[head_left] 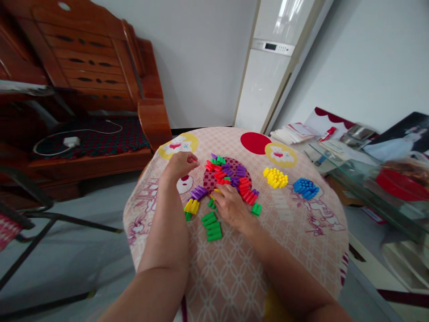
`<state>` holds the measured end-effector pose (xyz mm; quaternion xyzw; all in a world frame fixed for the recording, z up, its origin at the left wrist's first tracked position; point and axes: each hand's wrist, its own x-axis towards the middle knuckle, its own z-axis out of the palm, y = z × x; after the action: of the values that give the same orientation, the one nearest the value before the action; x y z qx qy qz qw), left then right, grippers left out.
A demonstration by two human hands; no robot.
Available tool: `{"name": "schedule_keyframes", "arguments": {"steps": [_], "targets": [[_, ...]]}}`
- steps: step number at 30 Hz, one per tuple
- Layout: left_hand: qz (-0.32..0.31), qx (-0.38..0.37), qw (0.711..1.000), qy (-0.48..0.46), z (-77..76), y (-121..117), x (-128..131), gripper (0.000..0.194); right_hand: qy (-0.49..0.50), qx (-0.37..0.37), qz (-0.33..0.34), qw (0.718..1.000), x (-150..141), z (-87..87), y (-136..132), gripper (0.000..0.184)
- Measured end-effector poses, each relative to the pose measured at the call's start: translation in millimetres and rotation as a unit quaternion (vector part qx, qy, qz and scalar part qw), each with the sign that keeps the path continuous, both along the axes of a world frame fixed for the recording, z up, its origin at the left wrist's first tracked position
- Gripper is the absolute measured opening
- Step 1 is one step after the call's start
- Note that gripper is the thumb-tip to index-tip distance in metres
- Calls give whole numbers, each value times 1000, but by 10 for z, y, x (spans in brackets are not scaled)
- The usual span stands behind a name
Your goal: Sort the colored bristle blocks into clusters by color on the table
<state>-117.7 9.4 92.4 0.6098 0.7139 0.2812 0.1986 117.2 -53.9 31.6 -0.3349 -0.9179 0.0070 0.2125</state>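
My left hand hovers over the table's left side, fingers curled into a pinch. A bit of red shows at its fingertips, too small to name. My right hand reaches into the middle of the pile, its fingers bent down around a yellow plastic piece that is partly hidden. Around it lie red pieces, purple pieces and green pieces, small plastic sticks mostly in side-by-side groups. More yellow pieces lie at the near left of the pile.
Farther right on the patterned tablecloth are a yellow bunch of sticks and a blue bunch. A glass shelf with papers and a red bowl stands right. A wooden bench is at left.
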Motion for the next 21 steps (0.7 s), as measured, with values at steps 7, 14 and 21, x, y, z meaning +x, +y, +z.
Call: {"name": "schedule_keyframes", "arguments": {"steps": [7, 14, 21], "targets": [[45, 35, 998, -9, -2, 20, -39, 25, -17, 38, 115, 993, -156, 43, -147, 37], [25, 54, 998, 5, -15, 76, 1, 24, -62, 50, 170, 982, -384, -40, -222, 32], [8, 56, 998, 28, 2, 75, 47, 24, -43, 19, 152, 987, -363, -71, -190, 17]]}}
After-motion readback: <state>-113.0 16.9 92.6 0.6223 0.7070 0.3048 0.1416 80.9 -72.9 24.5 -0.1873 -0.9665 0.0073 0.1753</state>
